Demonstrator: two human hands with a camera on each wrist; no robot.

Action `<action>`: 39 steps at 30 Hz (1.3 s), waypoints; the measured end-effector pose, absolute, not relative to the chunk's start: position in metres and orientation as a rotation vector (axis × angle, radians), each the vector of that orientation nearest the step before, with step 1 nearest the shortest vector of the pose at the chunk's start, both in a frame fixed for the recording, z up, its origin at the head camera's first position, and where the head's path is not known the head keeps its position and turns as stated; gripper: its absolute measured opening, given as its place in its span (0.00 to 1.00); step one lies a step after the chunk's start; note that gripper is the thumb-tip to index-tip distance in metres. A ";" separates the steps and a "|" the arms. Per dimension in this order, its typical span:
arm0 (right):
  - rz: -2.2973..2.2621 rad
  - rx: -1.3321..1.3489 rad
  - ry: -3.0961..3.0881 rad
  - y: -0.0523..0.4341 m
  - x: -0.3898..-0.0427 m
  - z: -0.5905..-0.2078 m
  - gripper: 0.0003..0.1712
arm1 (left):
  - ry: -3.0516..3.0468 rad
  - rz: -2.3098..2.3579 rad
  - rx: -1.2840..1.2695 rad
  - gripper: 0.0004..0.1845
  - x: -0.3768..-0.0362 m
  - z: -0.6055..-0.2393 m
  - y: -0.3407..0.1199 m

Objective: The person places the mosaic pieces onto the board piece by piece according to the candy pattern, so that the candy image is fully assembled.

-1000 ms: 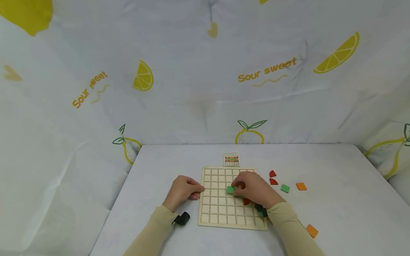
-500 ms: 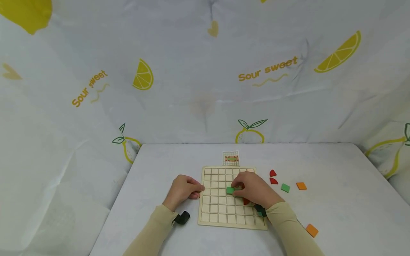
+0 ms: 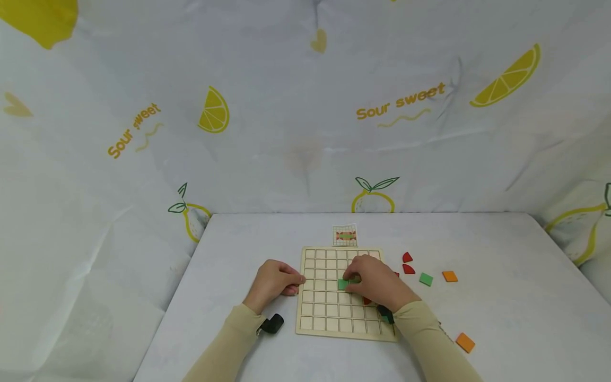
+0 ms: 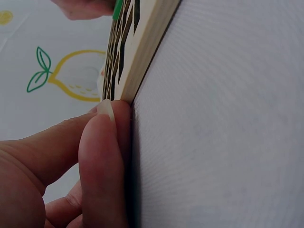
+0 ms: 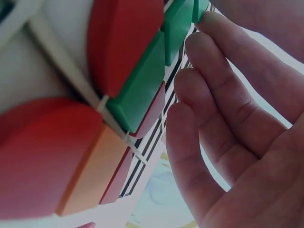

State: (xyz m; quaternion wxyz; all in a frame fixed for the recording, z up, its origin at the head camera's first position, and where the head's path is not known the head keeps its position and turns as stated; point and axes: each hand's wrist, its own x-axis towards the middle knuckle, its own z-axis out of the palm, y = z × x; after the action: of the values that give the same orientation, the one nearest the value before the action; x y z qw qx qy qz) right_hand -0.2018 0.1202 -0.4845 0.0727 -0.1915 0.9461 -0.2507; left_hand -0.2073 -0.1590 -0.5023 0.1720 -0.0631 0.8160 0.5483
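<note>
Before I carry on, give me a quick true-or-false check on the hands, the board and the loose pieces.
1. The pattern card lies beyond the far edge of the board. True.
2. The right hand has its fingertips on the pattern card. False: they are at a green square on the board.
3. The left hand is at the board's left edge. True.
4. All the loose pieces lie to the board's left. False: an orange square and a loose green tile, for example, lie to its right.
5. A red wedge lies off the board. True.
</note>
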 end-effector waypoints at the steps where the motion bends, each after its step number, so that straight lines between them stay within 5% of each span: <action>1: -0.750 -0.575 2.844 0.120 -0.201 -0.484 0.09 | 2.316 1.556 -0.178 0.09 -0.207 -0.502 -0.159; 20: -0.762 -0.544 2.839 0.130 -0.199 -0.478 0.08 | 2.317 1.557 -0.151 0.08 -0.209 -0.502 -0.152; 39: -0.852 -0.055 2.841 0.260 -0.188 -0.473 0.22 | 2.339 1.536 -0.159 0.11 -0.209 -0.507 -0.159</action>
State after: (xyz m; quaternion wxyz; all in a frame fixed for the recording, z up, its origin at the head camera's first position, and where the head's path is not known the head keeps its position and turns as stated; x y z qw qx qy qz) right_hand -0.1878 0.2601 -0.4732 0.0874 -0.0183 0.9541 -0.2859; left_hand -0.2086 -0.1588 -0.5072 0.1687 -0.0559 0.8226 0.5401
